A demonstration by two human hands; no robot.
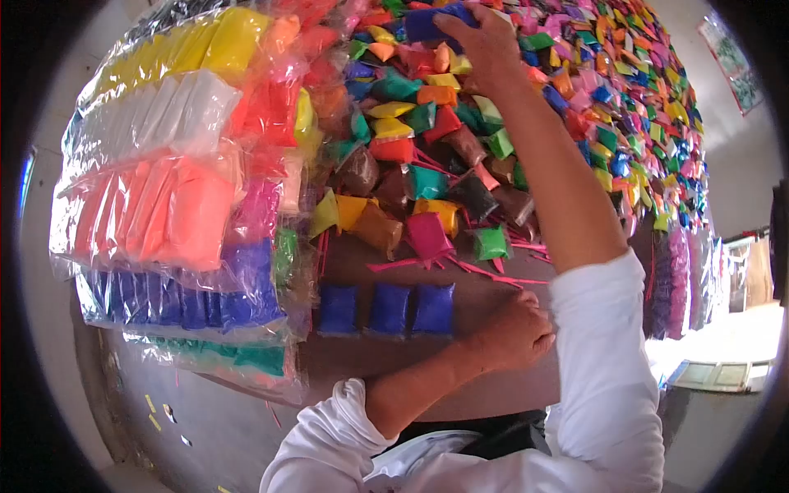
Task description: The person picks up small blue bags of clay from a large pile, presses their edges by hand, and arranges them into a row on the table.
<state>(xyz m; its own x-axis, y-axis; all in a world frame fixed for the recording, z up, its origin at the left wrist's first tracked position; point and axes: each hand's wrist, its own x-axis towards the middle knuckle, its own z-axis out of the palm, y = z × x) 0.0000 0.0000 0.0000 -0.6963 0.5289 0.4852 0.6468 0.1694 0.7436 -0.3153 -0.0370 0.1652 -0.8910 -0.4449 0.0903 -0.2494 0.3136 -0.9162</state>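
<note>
My right hand (486, 43) reaches to the far side of the table, its fingers closed on a blue packet (427, 25) above the heap of small coloured packets (440, 94). My left hand (516, 333) rests near the table's front with its fingers curled; whether anything is inside them is hidden. To its left, three blue packets lie flat in a row: one at the left (337, 309), one in the middle (389, 308) and one at the right (433, 309). Thin pink strips (485, 271) lie just beyond my left hand.
Clear bags of packets are stacked high on the left, with yellow (234, 41), white (193, 107), coral (197, 209) and blue (246, 279) contents. The colourful heap spreads across the back and right. The brown tabletop (353, 378) curves along the front.
</note>
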